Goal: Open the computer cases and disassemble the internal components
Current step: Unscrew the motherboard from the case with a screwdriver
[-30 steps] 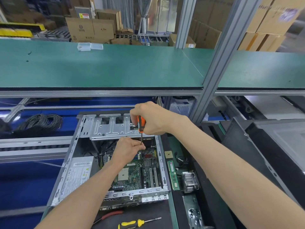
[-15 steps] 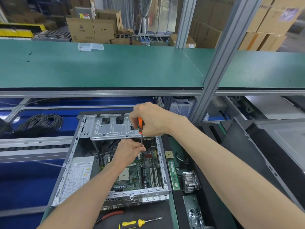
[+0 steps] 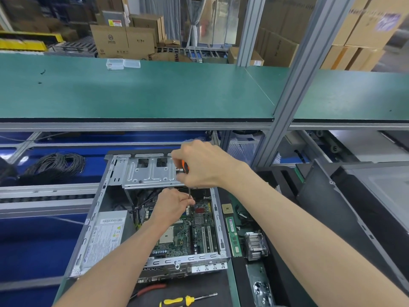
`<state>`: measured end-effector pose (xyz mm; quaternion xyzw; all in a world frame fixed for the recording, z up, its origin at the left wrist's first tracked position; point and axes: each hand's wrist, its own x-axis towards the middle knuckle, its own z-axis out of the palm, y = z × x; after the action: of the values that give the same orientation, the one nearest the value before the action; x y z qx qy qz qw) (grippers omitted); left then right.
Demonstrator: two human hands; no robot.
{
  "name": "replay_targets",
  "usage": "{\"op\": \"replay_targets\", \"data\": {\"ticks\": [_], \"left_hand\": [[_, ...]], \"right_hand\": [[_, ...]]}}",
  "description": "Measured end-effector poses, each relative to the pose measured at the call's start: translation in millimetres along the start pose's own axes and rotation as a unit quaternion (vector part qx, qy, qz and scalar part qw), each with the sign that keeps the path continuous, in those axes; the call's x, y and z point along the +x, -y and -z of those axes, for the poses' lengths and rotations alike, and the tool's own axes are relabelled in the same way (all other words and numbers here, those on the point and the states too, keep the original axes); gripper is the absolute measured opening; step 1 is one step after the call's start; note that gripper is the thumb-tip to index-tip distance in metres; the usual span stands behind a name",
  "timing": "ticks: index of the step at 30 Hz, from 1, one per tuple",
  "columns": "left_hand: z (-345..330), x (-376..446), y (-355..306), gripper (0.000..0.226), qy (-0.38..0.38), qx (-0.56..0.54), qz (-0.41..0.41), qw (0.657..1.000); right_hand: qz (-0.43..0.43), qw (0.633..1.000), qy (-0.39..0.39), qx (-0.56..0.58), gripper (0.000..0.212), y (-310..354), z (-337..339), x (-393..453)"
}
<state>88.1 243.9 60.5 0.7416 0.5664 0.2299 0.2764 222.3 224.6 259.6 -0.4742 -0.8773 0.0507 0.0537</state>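
Note:
An open grey computer case (image 3: 95,216) lies flat before me, its green motherboard (image 3: 188,233) exposed. A silver drive cage (image 3: 150,171) spans its far end and a white-labelled power supply (image 3: 104,238) fills the left side. My right hand (image 3: 203,165) grips an orange-handled screwdriver (image 3: 185,167) held upright, tip down at the board's far end. My left hand (image 3: 172,204) pinches the screwdriver's shaft low down, just above the board.
A RAM stick (image 3: 234,238), a CPU chip (image 3: 227,208) and a finned heatsink (image 3: 255,244) lie right of the case. A yellow screwdriver (image 3: 183,301) and red-handled pliers (image 3: 150,289) lie in front. A green shelf (image 3: 132,91) overhangs. Coiled black cable (image 3: 55,165) lies left, a dark case panel (image 3: 345,218) right.
My right hand has turned slightly on the screwdriver handle. My left hand stays at the shaft. Nothing else has moved.

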Motion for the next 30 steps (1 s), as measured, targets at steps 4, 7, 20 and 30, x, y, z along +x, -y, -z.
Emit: {"op": "replay_targets", "data": {"ticks": [4,7,20,30], "left_hand": [[-0.8,2.9,-2.2,0.013,0.013,-0.001,0.025,1.000],[-1.7,2.4,-1.3,0.015,0.010,0.012,0.021,1.000],[-4.8,2.8,-2.4,0.024,0.021,0.094,0.005,0.995],[-6.6,3.1,0.1,0.024,0.024,0.098,0.015,0.995]], "right_hand": [[-0.068,0.993,-0.024,-0.090,0.030,2.5,-4.0,7.7],[-0.034,0.998,0.022,-0.047,0.009,-1.5,-1.5,8.5],[-0.051,0.997,0.013,-0.056,0.017,-2.0,1.2,8.4],[-0.062,0.994,-0.014,-0.093,0.029,3.2,-0.7,5.6]]}}
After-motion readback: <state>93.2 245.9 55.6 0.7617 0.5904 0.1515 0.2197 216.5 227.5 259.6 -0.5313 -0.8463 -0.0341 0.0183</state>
